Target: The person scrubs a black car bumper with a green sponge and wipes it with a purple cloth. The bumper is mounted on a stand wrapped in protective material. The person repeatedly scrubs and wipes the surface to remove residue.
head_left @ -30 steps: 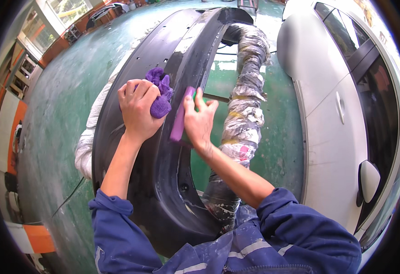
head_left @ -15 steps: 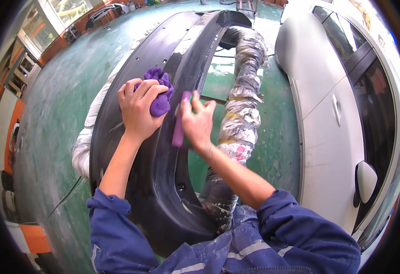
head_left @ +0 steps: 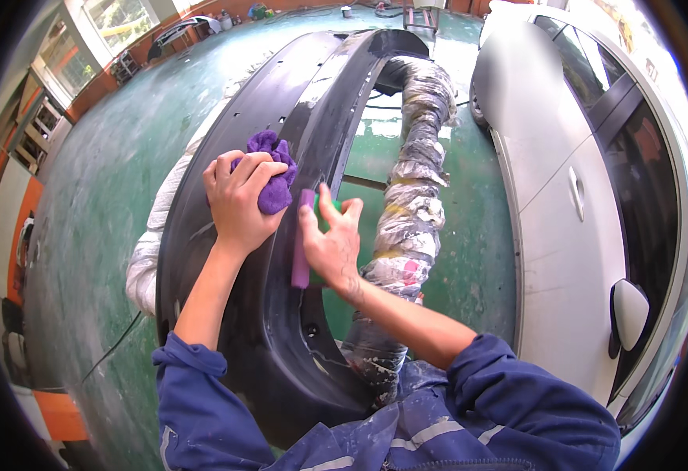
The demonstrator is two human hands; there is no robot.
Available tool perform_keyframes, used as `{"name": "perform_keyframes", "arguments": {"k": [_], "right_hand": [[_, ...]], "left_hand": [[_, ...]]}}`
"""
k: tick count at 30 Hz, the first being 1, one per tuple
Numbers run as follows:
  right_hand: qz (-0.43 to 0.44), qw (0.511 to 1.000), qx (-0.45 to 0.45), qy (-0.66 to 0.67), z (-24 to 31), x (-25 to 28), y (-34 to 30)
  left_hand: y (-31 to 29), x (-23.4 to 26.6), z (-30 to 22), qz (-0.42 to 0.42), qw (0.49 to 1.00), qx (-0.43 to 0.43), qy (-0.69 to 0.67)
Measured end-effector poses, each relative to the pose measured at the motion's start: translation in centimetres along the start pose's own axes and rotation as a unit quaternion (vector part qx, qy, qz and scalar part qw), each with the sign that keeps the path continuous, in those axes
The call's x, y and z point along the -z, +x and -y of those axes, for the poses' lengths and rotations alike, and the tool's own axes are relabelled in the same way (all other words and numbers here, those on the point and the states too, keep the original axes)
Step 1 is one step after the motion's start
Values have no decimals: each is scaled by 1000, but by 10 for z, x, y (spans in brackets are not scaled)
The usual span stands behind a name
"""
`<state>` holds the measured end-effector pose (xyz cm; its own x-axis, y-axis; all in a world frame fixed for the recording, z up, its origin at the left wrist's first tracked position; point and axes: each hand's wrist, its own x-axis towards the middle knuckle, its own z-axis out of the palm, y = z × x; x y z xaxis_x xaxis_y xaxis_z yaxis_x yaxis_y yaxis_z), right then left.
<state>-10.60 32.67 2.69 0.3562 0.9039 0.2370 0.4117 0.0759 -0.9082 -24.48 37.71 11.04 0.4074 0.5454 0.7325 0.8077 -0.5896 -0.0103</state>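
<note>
A long black car bumper (head_left: pixel 230 353) lies in front of me on a padded stand. My left hand (head_left: pixel 238 200) is closed around a crumpled purple cloth (head_left: pixel 279 192) and rests on the bumper's broad face. To its right, my right hand (head_left: pixel 333 247) grips a narrow purple sanding block (head_left: pixel 301 259), pressed flat along the bumper's inner right edge. A bit of green shows between the fingers behind the block. The block's underside is hidden against the black surface, which has dull, scuffed patches.
A stand arm wrapped in stained plastic (head_left: pixel 419 173) curves along the bumper's right side; a white wrapped one (head_left: pixel 149 251) shows at left. Farther right stands a white car (head_left: pixel 552 259) with its mirror (head_left: pixel 631 314) sticking out. A thin cable (head_left: pixel 112 349) crosses the green floor.
My right hand has slid toward me along the bumper's edge with the sanding block. The left hand keeps its place on the cloth. The whole view has tilted slightly.
</note>
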Motion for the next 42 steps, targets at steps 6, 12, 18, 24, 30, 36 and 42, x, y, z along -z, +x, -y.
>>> {"name": "perform_keyframes", "arguments": {"k": [6,12,18,24,30,36,42], "right_hand": [[-22,998,-45,-22,-2,-8,1],[-56,998,-28,-8,-7,-7,29],[-23,999,22,-10,-10,-3,9],[14,999,-37,-1,8,2,-19],[-35,997,-74,-14,-6,-6,32],[-32,998,-56,14,-3,-6,24],[-10,1000,-2,-2,-7,-2,-21]], "left_hand": [[-1,1,0,12,1000,5,3],[5,2,0,27,1000,-9,-7],[5,2,-1,17,1000,1,-10],[0,2,-3,8,1000,14,-13],[-1,-2,0,6,1000,8,-4],[3,-2,-2,-2,1000,10,-4],[1,1,-3,2,1000,4,-9]]}}
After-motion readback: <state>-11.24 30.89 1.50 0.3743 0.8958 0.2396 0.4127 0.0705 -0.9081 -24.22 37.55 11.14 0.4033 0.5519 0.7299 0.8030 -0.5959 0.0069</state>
